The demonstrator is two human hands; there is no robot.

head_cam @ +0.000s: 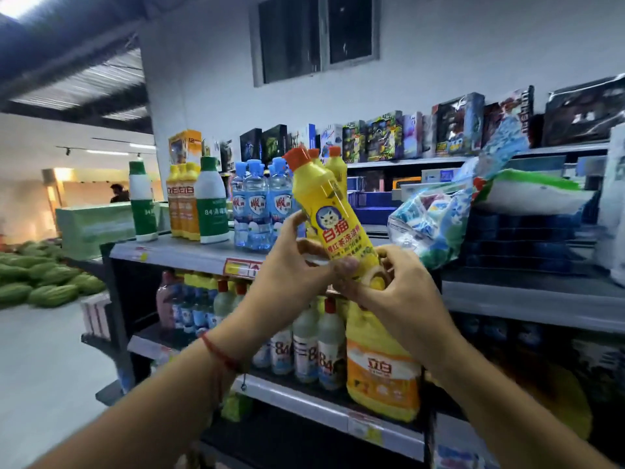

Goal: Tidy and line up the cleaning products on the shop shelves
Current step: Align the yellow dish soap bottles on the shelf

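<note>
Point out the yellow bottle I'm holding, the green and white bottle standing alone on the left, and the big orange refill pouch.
Yellow bottle point(333, 211): head view, on its cat label.
Green and white bottle point(143, 201): head view, mid-body.
Orange pouch point(380, 374): head view, front panel below the logo.

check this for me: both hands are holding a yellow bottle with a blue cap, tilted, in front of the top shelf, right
Not quite: the cap is orange, not blue. The head view shows both the left hand and the right hand holding the yellow bottle, tilted, in front of the top shelf. Blue caps belong to the clear bottles standing behind it.
</note>
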